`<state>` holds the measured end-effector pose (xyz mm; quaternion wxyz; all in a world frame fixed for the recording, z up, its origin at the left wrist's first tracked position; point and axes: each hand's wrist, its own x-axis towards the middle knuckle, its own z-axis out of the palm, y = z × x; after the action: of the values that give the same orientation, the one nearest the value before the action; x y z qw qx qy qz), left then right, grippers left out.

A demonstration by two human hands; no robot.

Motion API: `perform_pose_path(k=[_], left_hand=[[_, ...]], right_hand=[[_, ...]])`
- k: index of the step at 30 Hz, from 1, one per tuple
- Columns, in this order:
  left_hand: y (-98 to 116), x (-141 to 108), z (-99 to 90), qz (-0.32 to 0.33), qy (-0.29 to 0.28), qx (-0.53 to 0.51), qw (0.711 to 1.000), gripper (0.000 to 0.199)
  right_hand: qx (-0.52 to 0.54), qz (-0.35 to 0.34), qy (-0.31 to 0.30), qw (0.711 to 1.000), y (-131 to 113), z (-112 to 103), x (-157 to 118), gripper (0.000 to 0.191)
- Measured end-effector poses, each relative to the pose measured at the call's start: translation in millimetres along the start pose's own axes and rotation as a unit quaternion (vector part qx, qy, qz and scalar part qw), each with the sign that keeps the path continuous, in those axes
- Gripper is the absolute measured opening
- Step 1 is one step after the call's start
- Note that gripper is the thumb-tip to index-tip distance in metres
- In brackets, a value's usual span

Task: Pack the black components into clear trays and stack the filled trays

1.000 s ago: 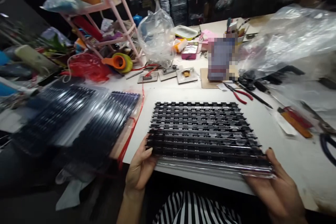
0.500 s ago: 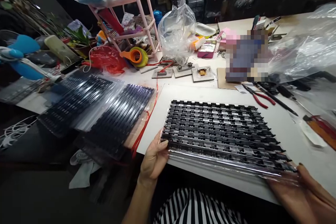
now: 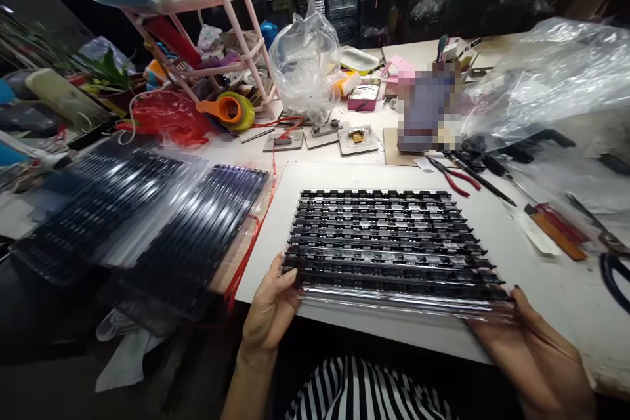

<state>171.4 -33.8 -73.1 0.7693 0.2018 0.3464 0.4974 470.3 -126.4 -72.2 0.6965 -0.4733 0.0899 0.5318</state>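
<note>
We hold one tray of black strips [image 3: 394,246] by its two near corners: our left hand [image 3: 268,312] has thumb on top and fingers beneath, its grip pressed on the near-left corner, and our right hand [image 3: 534,357] pinches the near-right corner the same way. Since half a second ago the tray has slid slightly left and now lies squarer on the white counter [image 3: 541,275], its near edge overhanging toward us; we judge it is being settled in place. We count about ten rows of strips in it. To the left lie two more trays [image 3: 147,223], overlapping. Far of our tray stand three small metal plates [image 3: 322,136], and one pair of red-handled pliers [image 3: 455,177] lies far right.
</note>
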Motion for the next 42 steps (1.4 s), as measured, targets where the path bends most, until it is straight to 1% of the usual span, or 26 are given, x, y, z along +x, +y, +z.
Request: perform_pose_path(k=[2, 7, 13, 18, 21, 25, 27, 30, 34, 36, 39, 42], left_hand=[[0.2, 0.1, 0.9, -0.003, 0.011, 0.004, 1.000, 0.053], [0.8, 1.3, 3.9, -0.007, 0.058, 0.023, 0.998, 0.052], [1.6, 2.5, 8.4, -0.010, 0.092, 0.039, 0.995, 0.052], [2.6, 1.9, 15.8, -0.017, 0.120, 0.044, 0.992, 0.050], [2.8, 2.4, 17.2, -0.015, 0.135, 0.069, 0.988, 0.048], [2.6, 4.0, 15.9, -0.004, 0.162, 0.137, 0.977, 0.048], [2.8, 4.2, 14.2, -0.002, 0.176, 0.159, 0.971, 0.050], [3.5, 4.2, 10.3, -0.013, 0.186, 0.160, 0.969, 0.050], [3.5, 5.3, 6.8, -0.018, 0.185, 0.151, 0.971, 0.045], [3.2, 6.1, 7.8, -0.014, 0.184, 0.142, 0.972, 0.046], [2.9, 6.8, 11.5, -0.010, 0.188, 0.134, 0.973, 0.048], [2.7, 6.4, 11.9, -0.017, 0.171, 0.110, 0.979, 0.048]], right_hand=[[0.013, 0.006, -0.023, 1.000, -0.6, -1.3, 0.6, 0.027], [0.034, 0.010, -0.086, 0.996, -0.1, -5.2, 3.2, 0.023], [0.070, 0.022, -0.124, 0.989, 1.2, -8.8, 7.6, 0.022], [0.087, 0.028, -0.171, 0.981, -0.2, -8.2, 7.5, 0.022], [0.098, 0.033, -0.202, 0.974, -1.5, -6.6, 7.1, 0.025], [0.112, 0.033, -0.234, 0.965, -2.0, -6.9, 7.7, 0.028], [0.113, 0.029, -0.242, 0.963, -1.9, -7.7, 8.3, 0.029], [0.108, 0.020, -0.246, 0.963, -1.7, -8.0, 9.5, 0.030], [0.104, 0.018, -0.252, 0.962, -2.6, -7.1, 11.2, 0.030], [0.104, 0.016, -0.252, 0.962, -2.9, -6.8, 11.9, 0.030], [0.097, 0.011, -0.245, 0.965, -2.7, -6.3, 12.1, 0.031], [0.090, 0.007, -0.226, 0.970, -2.4, -4.7, 10.6, 0.031]])
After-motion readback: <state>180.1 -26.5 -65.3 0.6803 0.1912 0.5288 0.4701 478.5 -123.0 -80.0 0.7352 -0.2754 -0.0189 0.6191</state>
